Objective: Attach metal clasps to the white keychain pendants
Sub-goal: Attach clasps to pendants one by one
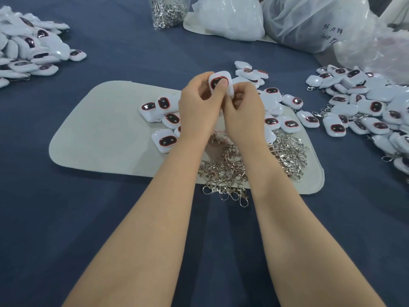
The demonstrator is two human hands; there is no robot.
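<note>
I hold one white pendant [218,82] with a dark, red-rimmed face up over the grey mat [106,129]. My left hand [199,109] grips its left side, thumb on the face. My right hand [243,109] pinches its right lower edge with curled fingers. Whether a clasp sits between my fingers is hidden. A heap of loose metal clasps [234,171] lies on the mat under my wrists. Several unclasped pendants [164,111] lie on the mat to the left and behind my hands.
A pile of pendants with clasps [363,109] lies at the right, another pile of pendants [28,49] at the far left. A clear bag of clasps [167,11] and white plastic bags [309,23] stand at the back on the blue cloth [66,218].
</note>
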